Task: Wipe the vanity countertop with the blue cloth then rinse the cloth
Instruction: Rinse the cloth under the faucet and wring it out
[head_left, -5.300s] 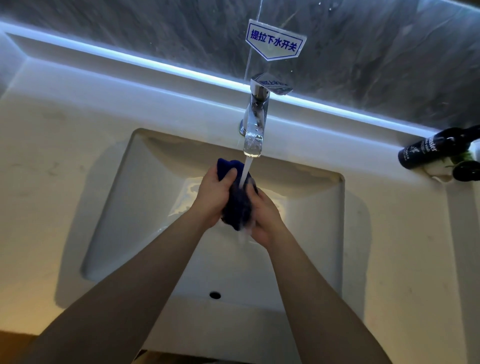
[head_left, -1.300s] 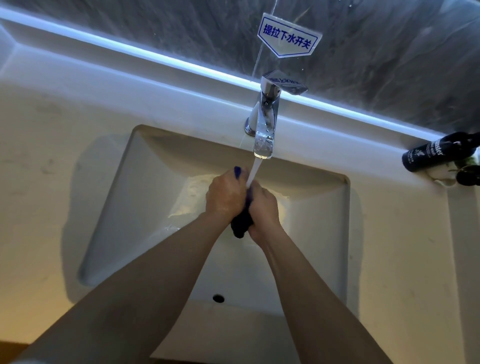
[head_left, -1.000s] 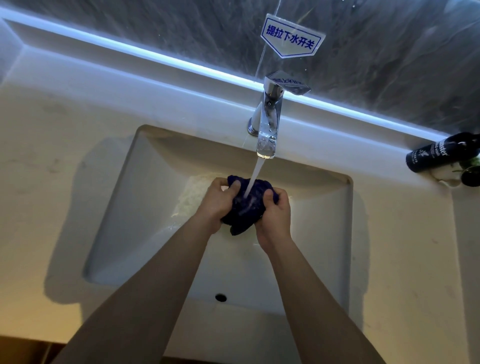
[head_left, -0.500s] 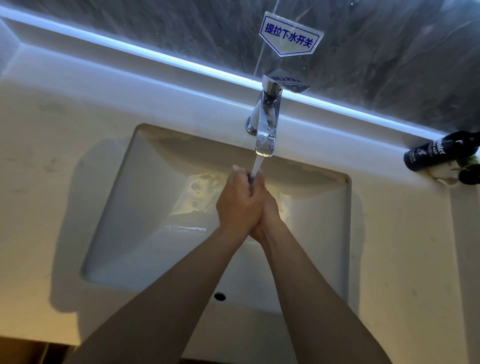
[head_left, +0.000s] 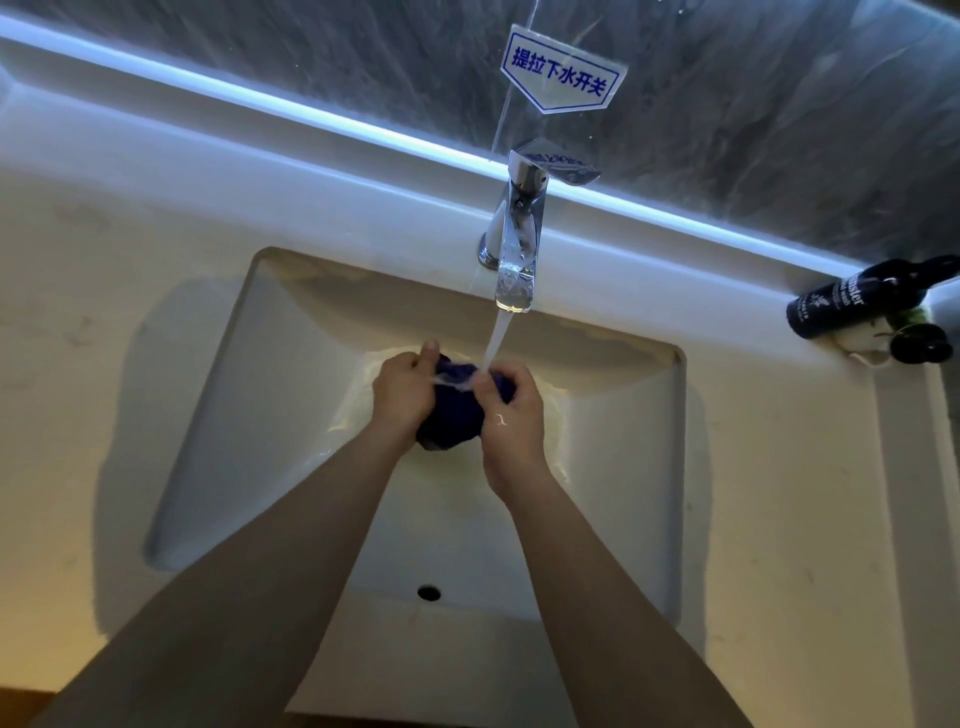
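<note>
Over the white rectangular vanity basin (head_left: 234, 415), left hand (head_left: 402, 397) and right hand (head_left: 511, 410) both clench the bunched dark-blue cloth (head_left: 452, 410) between them, under the chrome tap (head_left: 517, 249)'s running water: rinsing now, and next likely a firm wring-out.

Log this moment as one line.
stage: rinse | left grip: holds cloth | right grip: holds cloth | tap: running onto cloth | place: over sink

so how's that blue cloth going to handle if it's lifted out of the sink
Probably floppy: the blue cloth is bunched into a wad between the left hand and right hand. Likely heavy and dripping, since the faucet stream runs onto it.
</note>
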